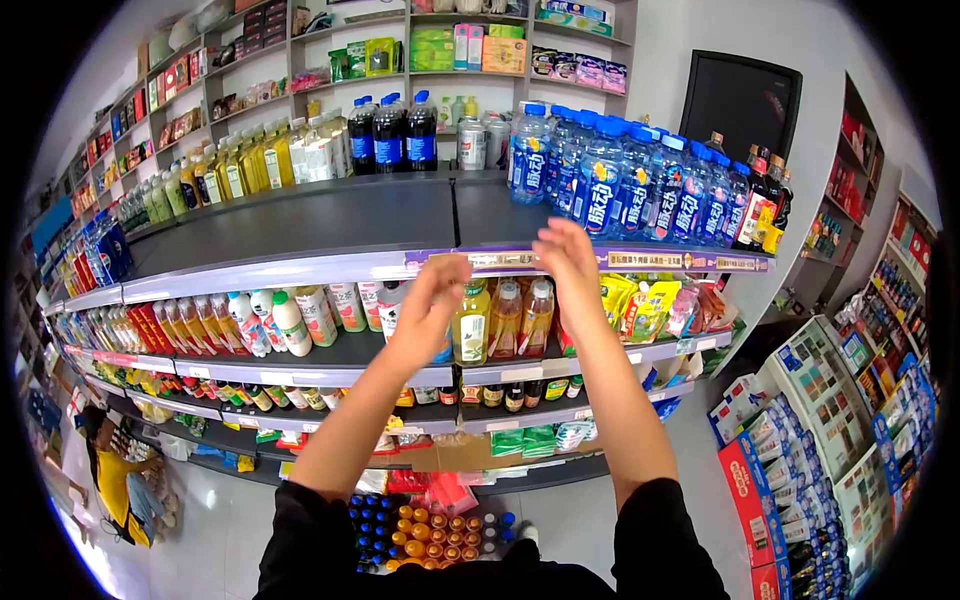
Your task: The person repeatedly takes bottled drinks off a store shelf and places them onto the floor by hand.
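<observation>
My left hand (428, 308) is raised in front of the shelf edge with its fingers loosely curved and apart, nothing in them. Its fingertips overlap the view of the neck of a yellow-green drink bottle (471, 328) on the shelf below; whether they touch cannot be told. My right hand (568, 262) is also empty, fingers bent and spread, before the price strip (640, 261). Behind it, blue-capped drink bottles (602, 185) stand in rows on the top shelf (300, 225). Two amber drink bottles (520, 318) stand between my forearms.
Dark cola bottles (390, 135) and golden oil bottles (278, 160) line the back of the top shelf. On the floor below me are orange-topped bottles (435, 540). A person in yellow (120, 490) crouches at far left. Boxed goods (750, 500) stack at right.
</observation>
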`<state>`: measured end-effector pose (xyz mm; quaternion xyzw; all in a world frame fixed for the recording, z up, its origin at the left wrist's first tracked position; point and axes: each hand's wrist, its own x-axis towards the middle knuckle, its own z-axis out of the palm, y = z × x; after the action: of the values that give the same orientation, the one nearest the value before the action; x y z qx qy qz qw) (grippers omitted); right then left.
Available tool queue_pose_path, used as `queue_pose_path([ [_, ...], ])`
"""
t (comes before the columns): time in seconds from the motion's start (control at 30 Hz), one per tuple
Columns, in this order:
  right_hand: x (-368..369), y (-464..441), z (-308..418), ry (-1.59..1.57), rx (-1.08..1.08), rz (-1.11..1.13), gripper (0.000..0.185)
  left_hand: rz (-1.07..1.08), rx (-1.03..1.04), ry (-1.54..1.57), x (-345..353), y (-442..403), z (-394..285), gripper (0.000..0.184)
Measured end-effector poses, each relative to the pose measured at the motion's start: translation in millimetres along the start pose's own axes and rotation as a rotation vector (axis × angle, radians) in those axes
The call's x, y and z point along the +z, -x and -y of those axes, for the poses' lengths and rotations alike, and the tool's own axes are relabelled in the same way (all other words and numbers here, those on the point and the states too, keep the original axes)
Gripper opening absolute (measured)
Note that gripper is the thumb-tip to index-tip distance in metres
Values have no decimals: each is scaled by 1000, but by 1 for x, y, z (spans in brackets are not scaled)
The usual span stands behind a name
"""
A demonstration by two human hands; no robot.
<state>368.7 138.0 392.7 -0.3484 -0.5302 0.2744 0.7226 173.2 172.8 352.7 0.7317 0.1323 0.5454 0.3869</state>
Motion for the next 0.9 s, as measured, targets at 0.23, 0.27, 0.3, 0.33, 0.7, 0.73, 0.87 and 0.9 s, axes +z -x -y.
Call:
queue_pose_path([
  [0.23, 14, -119, -21, 93, 51, -109, 76, -205, -58, 68, 24, -130, 17, 40],
  [0.27, 12, -137, -36, 85, 48, -105, 76, -251, -113, 62, 27, -145, 23, 45],
  [0.3, 11, -155, -51, 111, 35, -160, 77, -251, -111, 55, 31, -158, 32, 45],
  [0.33, 10, -169, -61, 136, 22, -215, 79, -269, -152, 50, 35, -172, 45, 49],
  [0.7, 22, -207, -93, 458, 111, -384, 85, -308, -340, 212, 46, -271, 130, 71],
  [0.73, 24, -207, -94, 473, 75, -421, 85, -290, -334, 228, 46, -276, 132, 71],
  [0.87, 26, -213, -96, 471, 143, -408, 80, -177, -549, 508, 54, -279, 121, 60],
  [0.9, 27, -213, -98, 471, 146, -413, 80, -231, -511, 490, 67, -267, 103, 51],
])
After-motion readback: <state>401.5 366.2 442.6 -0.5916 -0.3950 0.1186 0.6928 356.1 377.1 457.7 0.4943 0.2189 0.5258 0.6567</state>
